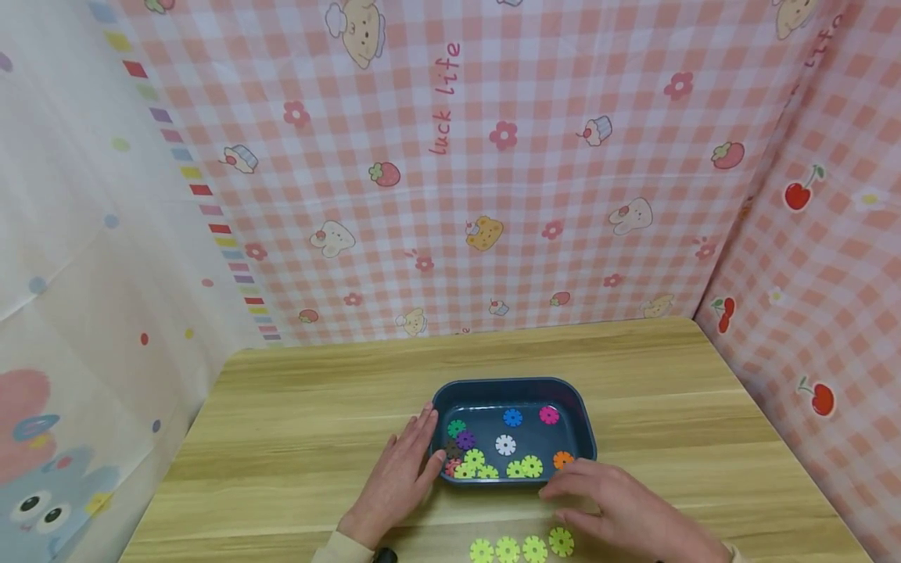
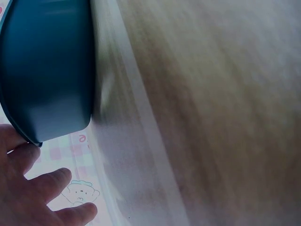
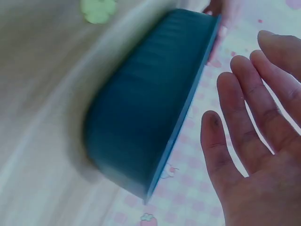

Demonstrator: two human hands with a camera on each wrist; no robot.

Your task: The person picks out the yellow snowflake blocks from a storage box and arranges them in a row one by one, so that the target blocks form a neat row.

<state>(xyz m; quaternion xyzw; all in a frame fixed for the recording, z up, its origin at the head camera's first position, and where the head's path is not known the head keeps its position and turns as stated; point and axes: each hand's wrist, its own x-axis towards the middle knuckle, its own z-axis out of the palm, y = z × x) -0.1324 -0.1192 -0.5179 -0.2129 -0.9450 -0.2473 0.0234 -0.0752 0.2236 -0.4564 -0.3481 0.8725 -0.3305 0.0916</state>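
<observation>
A dark blue rectangular bin stands on the wooden table, holding several small notched plastic discs. Inside are yellow-green discs, a white disc, a blue disc, a pink disc and an orange disc, with green, purple, brown and red ones at the left. My left hand rests against the bin's left side, fingers extended and thumb at the rim. By the near right corner hovers my right hand, its fingers spread and nothing in them in the right wrist view.
In front of the bin, yellow-green discs lie in a row on the table, near my right hand. A pink checked cloth hangs behind the table, and more cloth hangs at both sides.
</observation>
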